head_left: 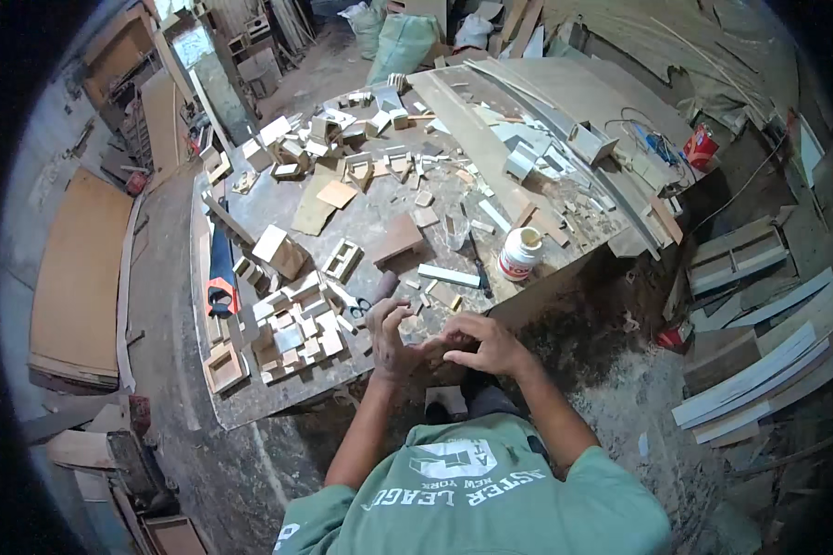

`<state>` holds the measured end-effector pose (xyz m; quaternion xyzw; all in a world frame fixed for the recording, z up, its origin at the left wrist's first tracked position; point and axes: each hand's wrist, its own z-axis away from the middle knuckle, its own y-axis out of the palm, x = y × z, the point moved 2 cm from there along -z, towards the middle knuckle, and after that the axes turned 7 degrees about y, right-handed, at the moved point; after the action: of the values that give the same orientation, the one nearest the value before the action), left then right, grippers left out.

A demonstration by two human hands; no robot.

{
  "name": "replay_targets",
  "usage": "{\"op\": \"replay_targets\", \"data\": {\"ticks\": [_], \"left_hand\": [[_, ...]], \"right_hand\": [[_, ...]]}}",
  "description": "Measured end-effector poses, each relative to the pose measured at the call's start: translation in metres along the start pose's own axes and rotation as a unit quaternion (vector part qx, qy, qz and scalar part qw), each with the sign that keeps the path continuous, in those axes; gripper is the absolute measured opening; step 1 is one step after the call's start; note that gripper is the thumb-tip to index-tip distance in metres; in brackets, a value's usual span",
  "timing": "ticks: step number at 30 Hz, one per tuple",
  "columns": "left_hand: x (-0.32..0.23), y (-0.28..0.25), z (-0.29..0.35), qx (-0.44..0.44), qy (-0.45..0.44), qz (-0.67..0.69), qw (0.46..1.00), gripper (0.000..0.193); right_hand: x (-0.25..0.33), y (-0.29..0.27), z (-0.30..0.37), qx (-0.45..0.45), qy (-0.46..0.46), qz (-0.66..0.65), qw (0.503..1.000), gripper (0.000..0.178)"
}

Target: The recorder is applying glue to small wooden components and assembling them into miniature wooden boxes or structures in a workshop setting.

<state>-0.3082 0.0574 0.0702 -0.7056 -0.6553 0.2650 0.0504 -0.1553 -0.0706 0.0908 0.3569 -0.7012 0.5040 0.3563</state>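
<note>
My left hand [393, 340] is raised at the table's near edge, its fingers bent but apart, with nothing visible in them. Against its palm side, my right hand [491, 344] has thumb and fingers curled together; whether something small lies between them is hidden. Just beyond the hands lie scissors [359, 305], a dark brownish roll [388, 284] and a pale wooden strip [449, 276]. An uncapped white plastic jar [518, 254] with a red label stands to the right. Left of my hands sits a low assembly of small wooden blocks and frames [292, 331].
The worktable [278, 393] carries many wood offcuts and little boxes. A handsaw [220, 294] with an orange-and-black handle lies along its left edge. A brown wooden piece [398, 239] stands mid-table. Long boards [759, 370] lie on the floor at right; a large panel [79, 277] leans at left.
</note>
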Motion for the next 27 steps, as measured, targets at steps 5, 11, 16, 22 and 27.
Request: {"op": "replay_targets", "data": {"ticks": [5,11,16,22,27], "left_hand": [[-0.008,0.012,-0.005,0.025,-0.045,0.049,0.997,0.08],[0.001,0.044,-0.002,0.084,-0.128,0.073,0.986,0.088],[0.023,0.077,-0.021,0.094,-0.153,0.038,0.983,0.087],[0.098,0.13,0.0,0.09,-0.359,0.089,0.925,0.079],[0.123,0.192,-0.014,0.111,-0.39,0.147,0.902,0.086]], "right_hand": [[-0.019,0.001,-0.002,0.048,0.023,-0.012,0.999,0.026],[-0.054,-0.013,-0.012,0.025,0.051,-0.014,0.998,0.025],[-0.101,-0.04,-0.029,0.032,0.093,0.002,0.995,0.03],[-0.148,-0.086,-0.044,-0.004,0.147,-0.005,0.989,0.019],[-0.163,-0.104,-0.056,0.025,0.173,-0.06,0.983,0.017]]}}
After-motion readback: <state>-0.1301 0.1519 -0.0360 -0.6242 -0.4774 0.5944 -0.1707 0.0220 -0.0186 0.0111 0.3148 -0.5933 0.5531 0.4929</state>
